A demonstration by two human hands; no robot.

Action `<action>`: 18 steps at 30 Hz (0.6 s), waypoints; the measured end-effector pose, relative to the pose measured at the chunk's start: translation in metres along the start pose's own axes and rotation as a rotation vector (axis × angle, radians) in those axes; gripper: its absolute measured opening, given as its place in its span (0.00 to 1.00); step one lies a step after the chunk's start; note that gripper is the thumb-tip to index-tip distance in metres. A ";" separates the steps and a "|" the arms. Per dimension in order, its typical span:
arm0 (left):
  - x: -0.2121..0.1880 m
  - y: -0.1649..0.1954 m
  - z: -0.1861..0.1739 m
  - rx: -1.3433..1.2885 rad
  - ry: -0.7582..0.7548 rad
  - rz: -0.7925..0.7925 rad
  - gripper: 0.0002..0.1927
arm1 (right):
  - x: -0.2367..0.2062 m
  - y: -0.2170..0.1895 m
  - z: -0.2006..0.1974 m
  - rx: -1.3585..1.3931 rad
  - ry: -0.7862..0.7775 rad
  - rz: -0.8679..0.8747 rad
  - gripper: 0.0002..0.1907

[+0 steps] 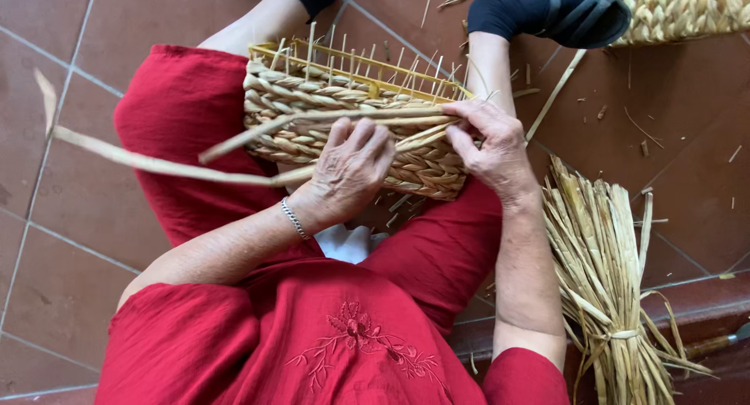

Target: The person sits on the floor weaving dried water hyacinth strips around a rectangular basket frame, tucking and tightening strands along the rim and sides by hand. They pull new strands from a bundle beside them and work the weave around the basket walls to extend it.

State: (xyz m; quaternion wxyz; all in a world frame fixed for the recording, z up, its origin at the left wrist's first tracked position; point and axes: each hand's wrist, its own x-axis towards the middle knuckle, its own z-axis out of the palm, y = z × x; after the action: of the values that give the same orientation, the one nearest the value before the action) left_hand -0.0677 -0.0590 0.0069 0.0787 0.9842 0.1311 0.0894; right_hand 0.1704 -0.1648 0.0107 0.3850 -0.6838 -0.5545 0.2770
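- Half-woven basket (351, 108) resting on lap, between the knees.
- Left hand (351, 167) on basket's near wall; right hand (488, 143) at its right end.
- Long strand (156, 163) trailing left of basket.
- Bundle of reeds (605, 280) on floor, right of basket and nearer.
- Second woven basket (687, 10) beyond, far right.
- Sandalled foot (562, 14) behind basket, to right.

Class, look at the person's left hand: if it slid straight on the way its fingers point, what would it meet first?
The left hand already rests on the woven basket; going straight on, its fingers would likely press into the basket's braided wall.
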 end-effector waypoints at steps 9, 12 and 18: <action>0.005 -0.019 -0.019 -0.173 0.257 0.208 0.22 | 0.001 0.004 0.012 -0.167 0.035 -0.080 0.10; 0.011 -0.010 0.003 -0.274 0.196 0.218 0.24 | -0.002 0.007 0.010 -0.131 0.049 -0.049 0.10; 0.061 -0.011 0.052 -0.310 -0.072 -0.179 0.11 | 0.000 0.010 0.013 -0.097 0.063 0.010 0.09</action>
State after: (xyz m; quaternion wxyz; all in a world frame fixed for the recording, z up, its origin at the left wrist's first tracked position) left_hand -0.0019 -0.0391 -0.0364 0.2415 0.9473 0.1997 0.0658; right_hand 0.1651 -0.1630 -0.0047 0.3671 -0.7130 -0.5513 0.2300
